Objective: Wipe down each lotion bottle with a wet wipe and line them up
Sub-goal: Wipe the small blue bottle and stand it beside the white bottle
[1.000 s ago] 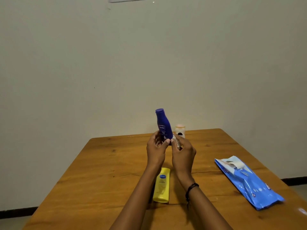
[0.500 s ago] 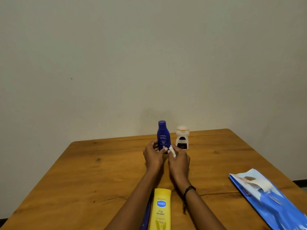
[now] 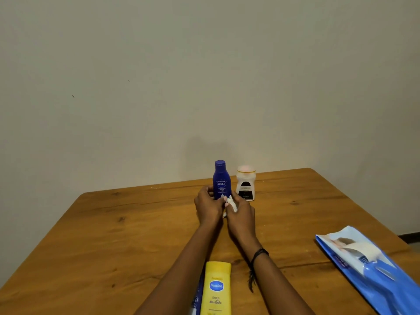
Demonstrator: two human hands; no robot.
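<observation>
A dark blue lotion bottle (image 3: 221, 178) stands upright near the table's far edge, right beside a small white bottle (image 3: 246, 186) with a dark label. My left hand (image 3: 208, 206) curls around the blue bottle's base. My right hand (image 3: 242, 214) pinches a crumpled white wet wipe (image 3: 231, 204) just in front of that bottle. A yellow lotion bottle (image 3: 217, 289) lies flat near the front edge between my forearms. A further blue bottle (image 3: 197, 298) peeks out beside it, mostly hidden by my left arm.
The blue wet wipe pack (image 3: 372, 269) lies at the right front of the wooden table (image 3: 113, 235), its flap peeled open. A plain wall rises straight behind the table's far edge.
The blue bottle went from tilted and raised in my hands to standing on the table beside the white bottle. Both hands stayed at its base, and the view shifted.
</observation>
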